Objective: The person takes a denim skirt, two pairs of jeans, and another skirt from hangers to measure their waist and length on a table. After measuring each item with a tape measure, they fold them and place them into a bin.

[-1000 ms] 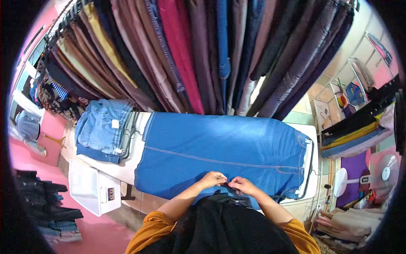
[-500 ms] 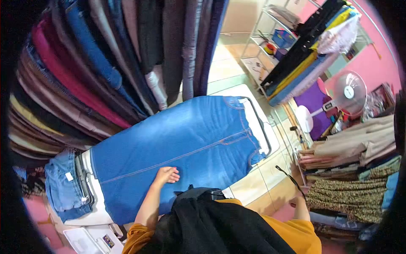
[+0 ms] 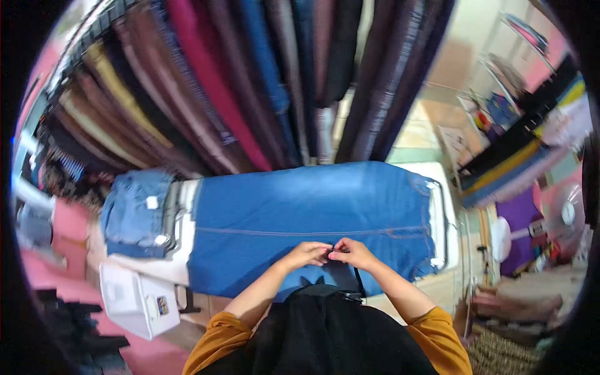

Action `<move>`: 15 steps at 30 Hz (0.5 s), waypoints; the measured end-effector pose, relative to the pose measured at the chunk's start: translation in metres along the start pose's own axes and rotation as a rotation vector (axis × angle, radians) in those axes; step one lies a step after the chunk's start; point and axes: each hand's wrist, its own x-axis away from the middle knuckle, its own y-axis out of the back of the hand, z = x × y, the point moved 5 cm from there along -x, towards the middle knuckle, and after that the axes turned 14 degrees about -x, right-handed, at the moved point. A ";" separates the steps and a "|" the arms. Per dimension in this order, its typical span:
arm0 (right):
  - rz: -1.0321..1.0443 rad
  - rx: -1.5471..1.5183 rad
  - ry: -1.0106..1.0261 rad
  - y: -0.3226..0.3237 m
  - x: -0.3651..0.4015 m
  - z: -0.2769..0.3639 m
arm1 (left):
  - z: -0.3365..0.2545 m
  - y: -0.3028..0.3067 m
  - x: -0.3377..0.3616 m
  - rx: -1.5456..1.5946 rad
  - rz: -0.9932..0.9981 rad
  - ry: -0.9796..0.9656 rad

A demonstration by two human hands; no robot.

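A long blue denim skirt [image 3: 269,200] lies flat across the white table, its waist end at the right, where a dark hanger [image 3: 444,219] shows. Above its near half, my two hands meet. My left hand [image 3: 307,255] is closed, fingertips pinched at one end of a thin black strap [image 3: 359,281]. Close against it, my right hand [image 3: 351,253] pinches the same dark piece. The strap hangs down past my right hand towards my body. What exactly sits between the fingertips is too small to make out.
Folded light-blue jeans [image 3: 134,209] and hangers lie at the table's left end. A white plastic bin [image 3: 140,300] stands below. Behind the table hangs a dense row of trousers [image 3: 212,81]. A fan [image 3: 565,212] and piled clothes [image 3: 512,300] are at the right.
My right hand has come from the far right, with the black strap, to meet my left hand over the skirt. My left hand now pinches too. The view has turned left.
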 end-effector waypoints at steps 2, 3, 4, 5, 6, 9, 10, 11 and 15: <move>0.069 0.053 0.049 -0.028 -0.030 0.011 | 0.013 0.022 0.012 0.094 -0.185 -0.056; 0.071 0.041 0.060 -0.039 -0.038 0.017 | 0.022 0.033 0.019 0.108 -0.237 -0.054; 0.069 0.027 0.066 -0.049 -0.047 0.022 | 0.030 0.047 0.028 0.120 -0.338 -0.059; 0.082 0.029 0.080 -0.060 -0.055 0.016 | 0.039 0.058 0.037 0.130 -0.433 -0.063; 0.120 0.033 0.083 -0.070 -0.059 0.015 | 0.044 0.065 0.045 0.142 -0.470 -0.059; 0.027 0.117 0.140 -0.075 -0.070 0.013 | 0.057 0.098 0.070 -0.028 -0.663 -0.069; -0.034 0.118 0.130 -0.066 -0.068 0.021 | 0.057 0.119 0.085 -0.108 -0.789 -0.007; -0.090 0.067 0.126 -0.051 -0.063 0.032 | 0.069 0.148 0.098 -0.261 -0.902 -0.003; -0.402 -0.025 0.086 0.064 -0.049 0.014 | 0.080 0.246 0.183 -0.584 -1.398 0.194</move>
